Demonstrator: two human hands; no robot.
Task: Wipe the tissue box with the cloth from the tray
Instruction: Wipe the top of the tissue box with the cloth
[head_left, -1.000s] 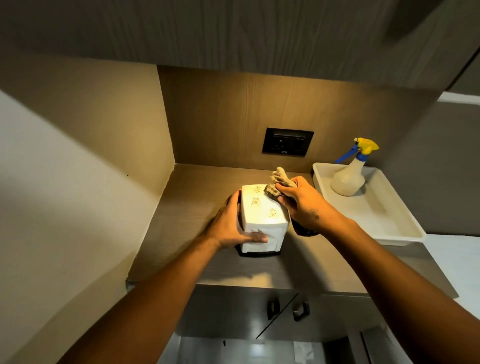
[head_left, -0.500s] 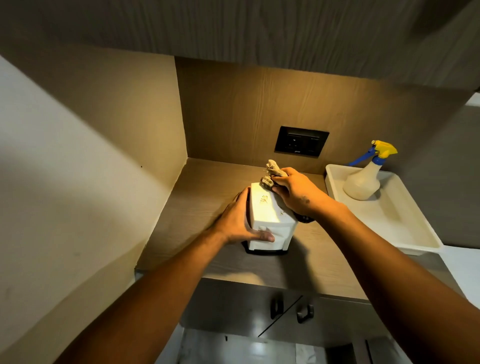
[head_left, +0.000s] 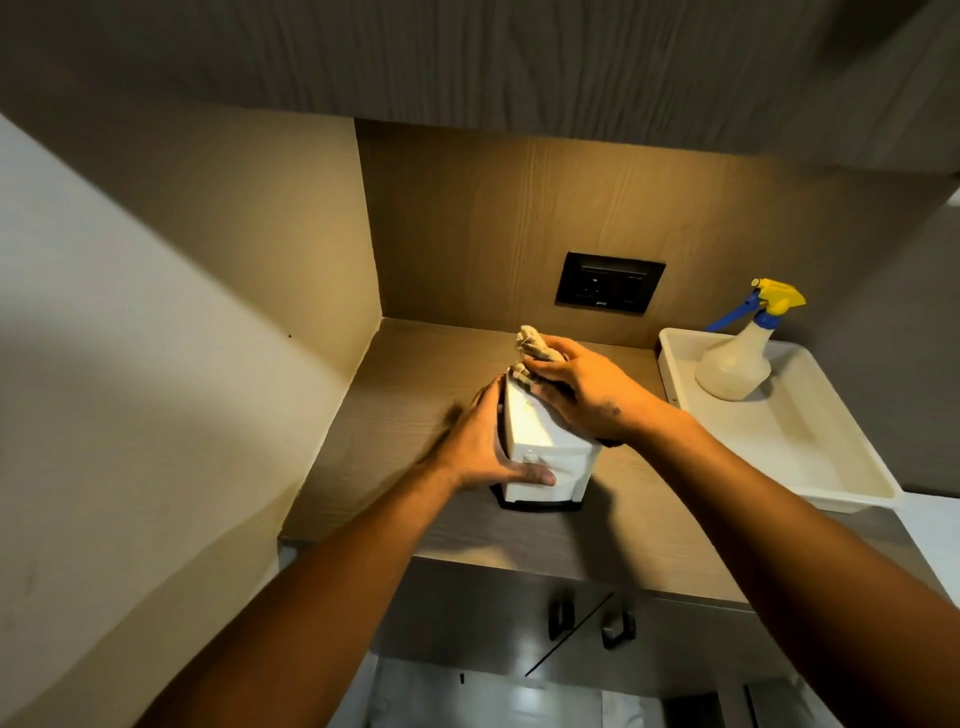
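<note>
Because the left hand (head_left: 480, 447) only braces the tissue box (head_left: 540, 441) from its nine o'clock side, fingers pressed together flat along that face and the thumb hooked across the front at six o'clock, the box looks liable to tip or skid toward three o'clock if the wiping push grows harder than that brace can answer. The box stands upright on the counter (head_left: 395, 405), on a dark base, mid-shelf. At its twelve o'clock edge the cloth (head_left: 532, 343) is bunched under the right hand (head_left: 587, 389), whose fingers are curled together, pinching the wad against the box top; a loose tuft pokes up past them and could snag or slip free. Further toward three o'clock, the tray (head_left: 789, 441) holds a spray bottle (head_left: 737, 364), well apart from the box; I judge a wide elbow swing could still knock it.
</note>
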